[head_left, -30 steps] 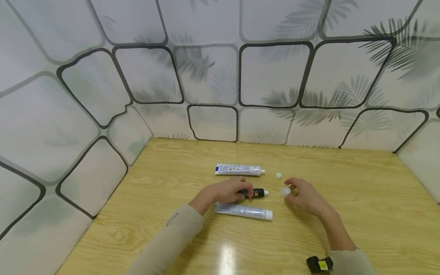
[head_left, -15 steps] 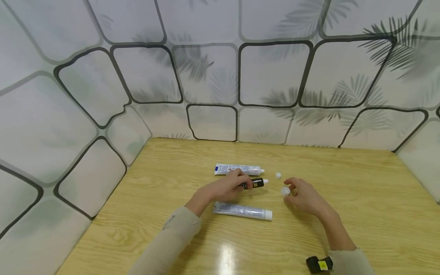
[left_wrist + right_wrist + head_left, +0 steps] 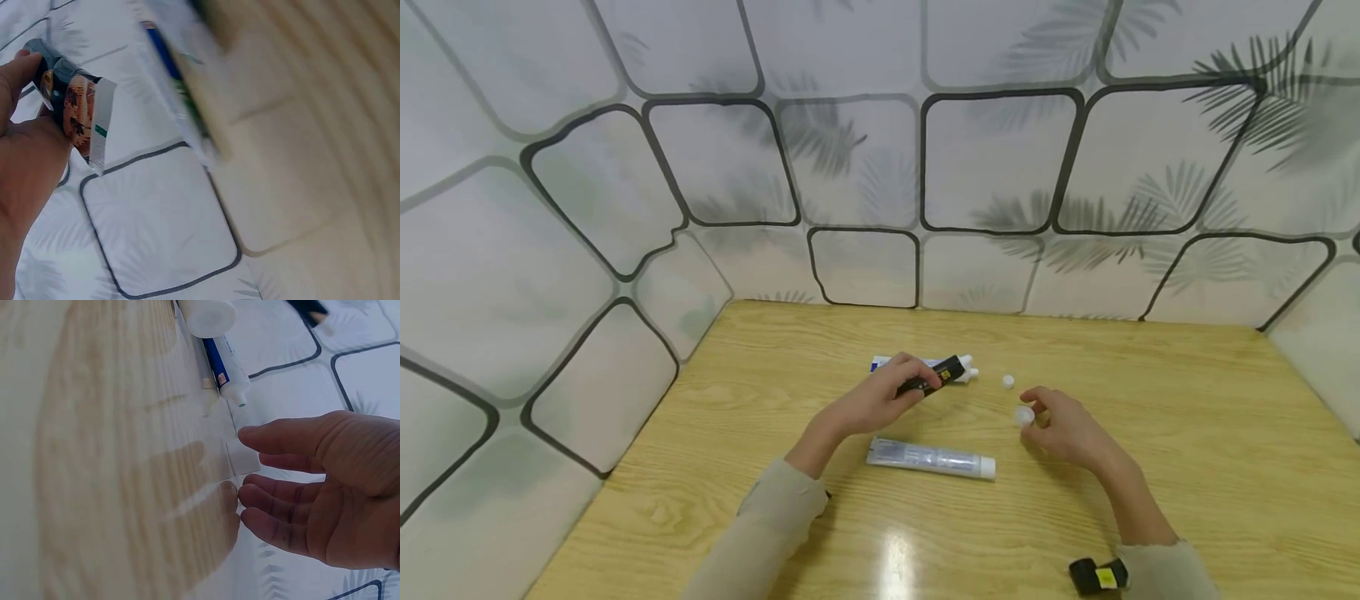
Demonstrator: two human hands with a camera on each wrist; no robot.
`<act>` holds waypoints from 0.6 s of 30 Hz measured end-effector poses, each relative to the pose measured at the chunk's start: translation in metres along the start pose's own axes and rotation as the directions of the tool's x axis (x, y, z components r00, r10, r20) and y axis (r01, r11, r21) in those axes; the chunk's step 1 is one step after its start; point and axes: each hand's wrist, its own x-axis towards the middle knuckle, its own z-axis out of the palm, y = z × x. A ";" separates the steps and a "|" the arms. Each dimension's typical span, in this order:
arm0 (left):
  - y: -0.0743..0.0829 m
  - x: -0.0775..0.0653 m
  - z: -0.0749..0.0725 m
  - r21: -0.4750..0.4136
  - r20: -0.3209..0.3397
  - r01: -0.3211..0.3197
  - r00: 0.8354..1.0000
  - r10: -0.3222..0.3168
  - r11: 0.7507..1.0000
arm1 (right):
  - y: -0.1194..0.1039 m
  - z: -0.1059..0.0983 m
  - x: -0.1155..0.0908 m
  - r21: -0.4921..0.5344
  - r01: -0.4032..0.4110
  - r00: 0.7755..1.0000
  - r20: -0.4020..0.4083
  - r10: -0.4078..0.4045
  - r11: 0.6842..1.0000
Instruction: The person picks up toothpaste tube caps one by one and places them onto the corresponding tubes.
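Note:
My left hand (image 3: 880, 396) grips a black toothpaste tube (image 3: 951, 369), raised and tilted, its white nozzle pointing to the far right. In the left wrist view the printed, crimped end of this black tube (image 3: 81, 109) sticks out past the fingers. It overlaps a white toothpaste tube (image 3: 880, 363) lying behind it, nozzle bare. My right hand (image 3: 1067, 429) rests on the table with thumb and fingers curled round a white cap (image 3: 1024, 416). This cap (image 3: 242, 457) stands between the thumb and fingers in the right wrist view.
A smaller white cap (image 3: 1008, 382) lies beyond the right hand. Nearer, a silvery-white tube (image 3: 931, 458) with its cap on lies below the left hand. A black object with a yellow label (image 3: 1097, 577) is by the right sleeve. Patterned walls (image 3: 865, 267) border the wooden table (image 3: 760, 350).
My left hand has lifted the black tube from the table and moved it away from me, over the far white tube, tilting it up. The right hand has stayed in place.

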 end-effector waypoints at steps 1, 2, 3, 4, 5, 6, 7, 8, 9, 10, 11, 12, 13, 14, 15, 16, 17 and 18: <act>0.004 -0.001 -0.001 -0.035 -0.017 -0.006 1.000 0.005 0.999 | 0.000 0.000 0.000 0.002 -0.002 1.000 0.001 0.002 1.000; 0.009 -0.002 -0.003 -0.078 -0.029 -0.009 1.000 0.007 0.997 | 0.001 0.001 0.000 0.003 0.000 1.000 0.003 0.000 1.000; 0.013 -0.003 -0.004 -0.122 -0.041 -0.014 0.999 0.009 0.992 | 0.001 0.002 0.000 0.004 -0.003 1.000 0.002 0.003 1.000; 0.016 -0.004 -0.004 -0.163 -0.047 -0.014 0.999 0.006 0.987 | 0.002 0.002 0.000 0.004 -0.001 1.000 0.002 0.001 1.000; 0.020 -0.005 -0.005 -0.208 -0.051 -0.009 0.999 -0.002 0.978 | 0.002 0.003 0.000 0.006 -0.006 1.000 0.001 0.006 1.000; 0.023 -0.006 -0.005 -0.250 -0.052 -0.006 0.999 -0.007 0.968 | 0.002 0.003 0.000 0.004 -0.005 1.000 0.003 0.005 1.000; 0.026 -0.007 -0.005 -0.289 -0.056 0.000 0.998 -0.017 0.957 | 0.002 0.003 0.000 0.004 -0.004 1.000 0.004 0.004 1.000; 0.028 -0.008 -0.005 -0.317 -0.061 0.002 0.998 -0.022 0.949 | 0.002 0.003 0.000 0.004 -0.001 1.000 0.005 0.001 1.000; 0.030 -0.010 -0.005 -0.340 -0.065 0.005 0.997 -0.029 0.941 | 0.002 0.004 0.000 0.007 -0.001 1.000 0.007 0.001 1.000; 0.032 -0.012 -0.005 -0.370 -0.071 0.006 0.997 -0.035 0.929 | 0.001 0.004 0.000 0.006 0.000 1.000 0.008 0.000 1.000; 0.034 -0.013 -0.005 -0.404 -0.076 0.003 0.996 -0.037 0.915 | 0.001 0.004 0.000 0.004 -0.001 1.000 0.007 0.001 1.000; 0.035 -0.014 -0.004 -0.440 -0.083 -0.002 0.996 -0.039 0.898 | 0.000 0.004 0.000 0.000 0.000 1.000 0.006 0.000 1.000; 0.036 -0.016 -0.004 -0.467 -0.090 -0.007 0.995 -0.040 0.884 | 0.000 0.004 0.000 -0.005 0.002 1.000 0.006 -0.002 1.000; 0.037 -0.017 -0.004 -0.489 -0.095 -0.013 0.995 -0.038 0.872 | 0.000 0.003 0.000 -0.011 0.002 1.000 0.005 -0.002 1.000; 0.038 -0.018 -0.004 -0.513 -0.104 -0.021 0.994 -0.038 0.858 | -0.001 0.003 0.000 -0.016 -0.001 1.000 0.004 0.001 1.000; 0.039 -0.019 -0.003 -0.529 -0.114 -0.034 0.993 -0.031 0.848 | -0.001 0.002 0.000 -0.022 -0.001 1.000 0.001 0.001 1.000; 0.039 -0.019 -0.003 -0.533 -0.125 -0.045 0.992 -0.027 0.845 | -0.001 0.001 0.000 -0.028 -0.001 1.000 0.001 0.001 1.000; 0.040 -0.020 -0.003 -0.534 -0.139 -0.059 0.990 -0.018 0.843 | -0.001 0.001 0.000 -0.030 0.002 1.000 0.001 -0.002 1.000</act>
